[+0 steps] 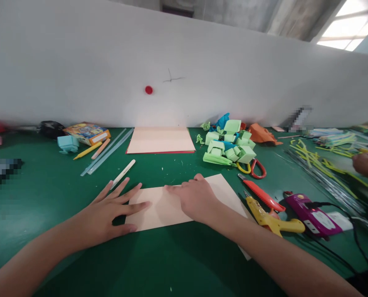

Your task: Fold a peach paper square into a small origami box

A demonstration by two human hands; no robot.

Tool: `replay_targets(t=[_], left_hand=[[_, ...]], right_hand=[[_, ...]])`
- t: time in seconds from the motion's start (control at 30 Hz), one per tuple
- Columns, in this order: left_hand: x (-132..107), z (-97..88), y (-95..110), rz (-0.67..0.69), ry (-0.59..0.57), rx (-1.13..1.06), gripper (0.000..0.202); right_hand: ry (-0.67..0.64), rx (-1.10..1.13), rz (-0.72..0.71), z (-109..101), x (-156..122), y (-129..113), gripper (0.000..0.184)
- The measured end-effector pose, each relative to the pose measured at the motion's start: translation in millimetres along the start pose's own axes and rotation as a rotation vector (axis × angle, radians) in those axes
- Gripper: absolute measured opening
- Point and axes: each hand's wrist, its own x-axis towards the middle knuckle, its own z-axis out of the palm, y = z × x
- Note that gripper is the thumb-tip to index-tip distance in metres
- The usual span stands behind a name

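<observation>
At the near middle of the bench (48, 185), your paper (159, 208) lies flat, with its long side running left to right. Your left hand (109, 212) is wide open, fingers spread, with the palm on the green top and the fingertips resting on the paper's left end. Your right hand (196, 198) lies open and flat on the middle of the sheet, fingers together and pointing left. Neither hand grips anything. Just right of the paper lie a knife (259, 192) and a glue gun (272, 214), with scissors (253, 167) beyond them. A stack (160, 140) of sheets sits by the far edge. Another person's hand (367, 164) shows at the right edge.
</observation>
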Motion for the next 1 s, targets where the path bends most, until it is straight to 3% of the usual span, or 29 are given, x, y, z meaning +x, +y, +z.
replay_targets(t=[0.37, 0.53, 0.83, 1.0], left_hand=[[0, -0.9, 5, -0.019, -0.015, 0.003, 0.058], [-1, -3.1, 7, -0.052, -0.079, 0.012, 0.059], [0, -4.0, 5, -0.006, -0.013, 0.031, 0.056], [-2, -0.4, 5, -0.013, -0.004, 0.095, 0.058]], right_hand=[[0.06, 0.015, 0.187, 8, -33, 52, 0.061], [0.06, 0.044, 0.201, 8, -36, 54, 0.061], [0.02, 0.063, 0.228, 3, -40, 66, 0.058], [0.094, 0.134, 0.221, 8, -39, 64, 0.055]])
